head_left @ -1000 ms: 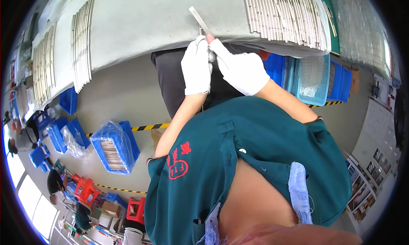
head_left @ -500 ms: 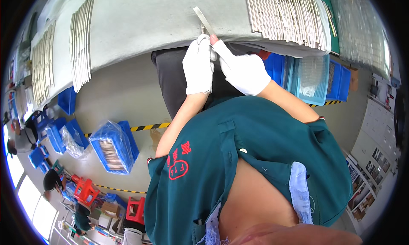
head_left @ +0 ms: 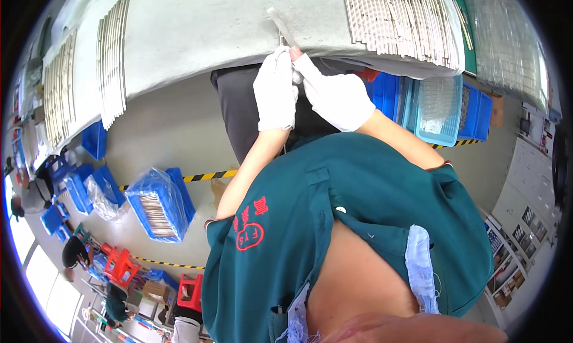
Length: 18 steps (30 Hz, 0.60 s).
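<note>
Leftward by a touch went the flat strip [head_left: 281,26], right hand [head_left: 335,98] and left hand [head_left: 274,95] since the earlier frame.
At upper centre, by the desk [head_left: 209,26]'s near edge, the gloved right hand pinched the strip and the left was curled around a slim metal rod [head_left: 282,40]; a row of rods [head_left: 400,23] lay at upper right.

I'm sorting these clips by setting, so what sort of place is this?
Probably a factory workshop: rows of slim metal rods lie on a covered worktable, a bagged blue crate holds what look like more rods, and black-and-yellow tape runs across the floor.
</note>
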Motion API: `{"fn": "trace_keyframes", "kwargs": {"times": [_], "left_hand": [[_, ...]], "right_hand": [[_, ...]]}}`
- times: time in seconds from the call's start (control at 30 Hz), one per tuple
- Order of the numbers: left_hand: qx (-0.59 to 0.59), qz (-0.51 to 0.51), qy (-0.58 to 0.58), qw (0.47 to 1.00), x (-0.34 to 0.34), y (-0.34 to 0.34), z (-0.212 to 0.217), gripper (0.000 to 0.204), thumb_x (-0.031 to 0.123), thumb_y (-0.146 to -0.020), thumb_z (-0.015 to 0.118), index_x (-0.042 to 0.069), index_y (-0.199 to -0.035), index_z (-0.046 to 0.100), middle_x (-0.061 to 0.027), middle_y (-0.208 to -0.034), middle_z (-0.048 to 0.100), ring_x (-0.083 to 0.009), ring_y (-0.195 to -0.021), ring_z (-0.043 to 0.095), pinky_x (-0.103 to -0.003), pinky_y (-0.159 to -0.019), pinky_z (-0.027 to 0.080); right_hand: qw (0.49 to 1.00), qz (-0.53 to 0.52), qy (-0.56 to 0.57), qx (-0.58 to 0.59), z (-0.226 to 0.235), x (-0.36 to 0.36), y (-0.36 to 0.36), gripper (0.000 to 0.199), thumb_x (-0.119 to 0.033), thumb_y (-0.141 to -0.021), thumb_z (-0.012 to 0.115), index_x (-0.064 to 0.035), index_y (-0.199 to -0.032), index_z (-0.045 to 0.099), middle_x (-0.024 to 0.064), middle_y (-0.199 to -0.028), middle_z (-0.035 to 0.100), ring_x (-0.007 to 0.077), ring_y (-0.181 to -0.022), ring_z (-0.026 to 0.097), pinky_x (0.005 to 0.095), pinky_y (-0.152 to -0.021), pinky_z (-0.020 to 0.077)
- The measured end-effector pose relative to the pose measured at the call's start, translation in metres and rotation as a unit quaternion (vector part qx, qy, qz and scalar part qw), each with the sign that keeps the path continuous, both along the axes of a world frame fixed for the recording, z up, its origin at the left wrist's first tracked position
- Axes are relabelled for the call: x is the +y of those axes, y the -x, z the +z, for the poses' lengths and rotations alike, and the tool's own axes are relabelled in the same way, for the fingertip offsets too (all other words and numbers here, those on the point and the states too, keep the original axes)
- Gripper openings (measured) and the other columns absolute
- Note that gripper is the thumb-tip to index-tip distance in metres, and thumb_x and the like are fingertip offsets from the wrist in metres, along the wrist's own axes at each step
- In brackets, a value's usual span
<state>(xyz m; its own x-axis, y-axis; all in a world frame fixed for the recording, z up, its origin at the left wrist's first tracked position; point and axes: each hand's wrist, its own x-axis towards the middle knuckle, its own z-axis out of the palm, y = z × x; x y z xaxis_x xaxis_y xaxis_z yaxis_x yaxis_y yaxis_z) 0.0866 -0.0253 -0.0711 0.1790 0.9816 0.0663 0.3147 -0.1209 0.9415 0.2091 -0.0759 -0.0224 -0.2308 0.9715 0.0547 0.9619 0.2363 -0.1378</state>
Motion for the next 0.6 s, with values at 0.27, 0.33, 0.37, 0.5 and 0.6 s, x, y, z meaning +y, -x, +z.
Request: {"fn": "trace_keyframes", "kwargs": {"times": [0.27, 0.33, 0.37, 0.5, 0.6], "left_hand": [[-0.012, -0.026, 0.177, 0.984, 0.002, -0.001, 0.035, 0.022, 0.008, -0.088, 0.049, -0.002, -0.106, 0.056, -0.0144, -0.097, 0.059, -0.0254, -0.083, 0.059, -0.032, -0.072, 0.049], [-0.127, 0.022, 0.305, 0.943, 0.0, -0.002, 0.031, 0.022, 0.008, -0.088, 0.048, -0.002, -0.107, 0.056, -0.0141, -0.097, 0.059, -0.0252, -0.083, 0.059, -0.032, -0.072, 0.049], [-0.042, -0.006, 0.145, 0.989, 0.0, 0.0, 0.018, 0.022, 0.008, -0.089, 0.049, -0.002, -0.107, 0.056, -0.0138, -0.096, 0.059, -0.0239, -0.081, 0.059, -0.031, -0.07, 0.048], [-0.032, -0.006, 0.176, 0.984, 0.001, -0.002, 0.026, 0.023, 0.008, -0.088, 0.049, 0.0, -0.108, 0.056, -0.0148, -0.099, 0.059, -0.0251, -0.083, 0.059, -0.031, -0.073, 0.049], [0.052, -0.04, 0.049, 0.997, -0.002, 0.003, 0.006, 0.023, 0.008, -0.088, 0.05, -0.001, -0.108, 0.056, -0.0133, -0.095, 0.059, -0.0223, -0.078, 0.059, -0.029, -0.068, 0.049]], "right_hand": [[0.999, -0.006, 0.035, 0.025, 0.002, -0.006, -0.004, 0.067, -0.011, -0.08, 0.055, -0.0055, -0.141, 0.027, -0.0002, -0.05, 0.049, 0.013, -0.035, 0.047, 0.0286, -0.035, 0.0383], [1.0, -0.009, -0.026, 0.008, 0.0, 0.002, -0.002, 0.068, -0.011, -0.08, 0.054, -0.0055, -0.141, 0.026, 0.0, -0.048, 0.049, 0.0132, -0.035, 0.047, 0.0289, -0.035, 0.0382], [0.996, -0.011, -0.089, -0.008, -0.001, 0.008, 0.001, 0.068, -0.011, -0.08, 0.054, -0.0055, -0.142, 0.025, 0.0002, -0.047, 0.048, 0.0135, -0.035, 0.048, 0.0292, -0.035, 0.0381], [1.0, -0.018, 0.007, 0.017, 0.001, 0.004, 0.001, 0.071, -0.01, -0.078, 0.054, -0.0097, -0.142, 0.025, 0.0006, -0.052, 0.049, 0.0143, -0.039, 0.048, 0.0288, -0.035, 0.0389], [0.999, -0.016, -0.005, 0.029, -0.003, -0.001, -0.001, 0.069, -0.011, -0.078, 0.054, -0.01, -0.142, 0.026, 0.0051, -0.056, 0.053, 0.0171, -0.04, 0.051, 0.0311, -0.037, 0.0408]]}}
